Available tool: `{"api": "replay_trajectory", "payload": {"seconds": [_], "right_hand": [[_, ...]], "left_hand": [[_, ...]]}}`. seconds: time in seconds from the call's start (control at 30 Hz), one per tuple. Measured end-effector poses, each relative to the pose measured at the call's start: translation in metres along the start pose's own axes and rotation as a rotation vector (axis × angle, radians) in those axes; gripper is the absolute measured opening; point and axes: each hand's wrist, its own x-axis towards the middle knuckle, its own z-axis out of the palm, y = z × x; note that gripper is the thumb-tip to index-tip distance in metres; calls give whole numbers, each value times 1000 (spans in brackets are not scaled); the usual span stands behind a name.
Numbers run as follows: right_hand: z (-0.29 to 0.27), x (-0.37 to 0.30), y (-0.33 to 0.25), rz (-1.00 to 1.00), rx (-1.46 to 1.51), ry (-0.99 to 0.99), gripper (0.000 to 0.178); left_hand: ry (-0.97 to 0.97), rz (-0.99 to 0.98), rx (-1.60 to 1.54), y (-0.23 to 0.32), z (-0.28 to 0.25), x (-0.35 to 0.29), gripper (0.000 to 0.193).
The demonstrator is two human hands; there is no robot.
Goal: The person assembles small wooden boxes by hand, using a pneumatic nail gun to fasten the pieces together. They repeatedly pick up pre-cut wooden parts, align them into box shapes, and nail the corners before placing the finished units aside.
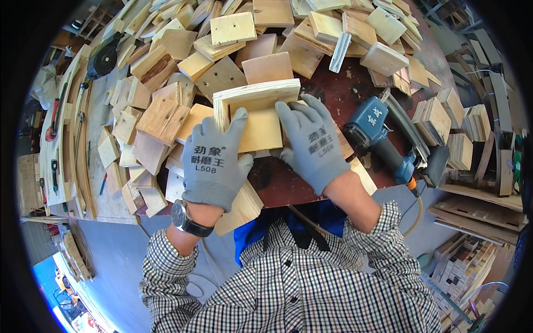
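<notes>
Between my hands is a plywood assembly (259, 130), with a long layered edge across its far side and a short piece meeting it at the left corner. My left hand (214, 164), in a grey work glove, grips its left side with the thumb toward the near edge. On the right side, my right hand (312, 139), gloved alike, closes over the assembly with its fingers bent. The right end of the assembly is partly hidden by that hand. A blue nail gun (369, 125) lies on the dark red tabletop (333, 83), to the right of my right hand.
Plywood offcuts (233, 28) are heaped across the far and left parts of the table. Stacked blocks (433, 122) stand at the right. A black tape measure (104, 55) and screwdrivers (54, 119) lie at the left. A yellowish hose (417, 213) runs from the nail gun.
</notes>
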Motion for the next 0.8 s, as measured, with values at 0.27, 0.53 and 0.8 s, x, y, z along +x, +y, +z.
{"api": "replay_trajectory", "payload": {"seconds": [0.27,0.53,0.8], "right_hand": [[-6,0,13,53,187,-51,84],[-18,4,5,-76,-64,-78,83],[-52,17,-3,-230,-193,99,49]], "left_hand": [[8,-21,27,0,6,0,80],[-53,-51,39,1,1,4,89],[-39,-41,-288,-12,-14,2,108]]}}
